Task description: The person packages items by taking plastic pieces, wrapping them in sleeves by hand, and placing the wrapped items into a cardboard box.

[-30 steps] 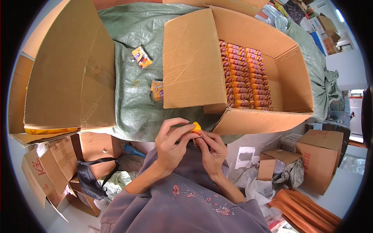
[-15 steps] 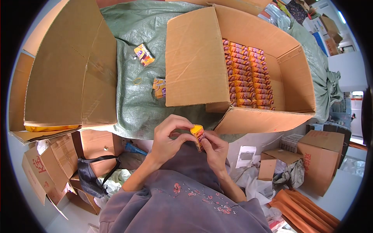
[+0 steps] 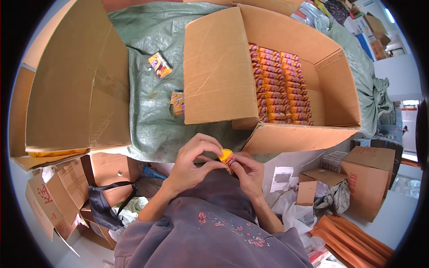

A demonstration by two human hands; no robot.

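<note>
A small printed orange-and-yellow box (image 3: 227, 159) is held in front of my chest, its yellow end facing up. My left hand (image 3: 195, 159) pinches it from the left, fingertips at the yellow end. From the right, my right hand (image 3: 246, 173) grips its side with thumb and fingers. Beyond my hands stands an open cardboard carton (image 3: 297, 136), with rows of similar orange packs (image 3: 277, 85) inside. On the green sheet (image 3: 156, 134) lie a flat orange-and-purple packet (image 3: 160, 65) and more printed pieces (image 3: 177, 102), partly hidden by the carton's flap.
A tall cardboard box (image 3: 76, 89) stands at the left, with something yellow low inside. A rubber band (image 3: 153, 95) lies on the sheet. Below left hangs a black bag (image 3: 107, 201). More cartons (image 3: 368, 178), plastic wrapping and an orange cloth (image 3: 353, 241) are at the right.
The view has shifted slightly, so the cartons appear a little further left. Both hands still hold the small box, which now sits slightly lower and more tilted.
</note>
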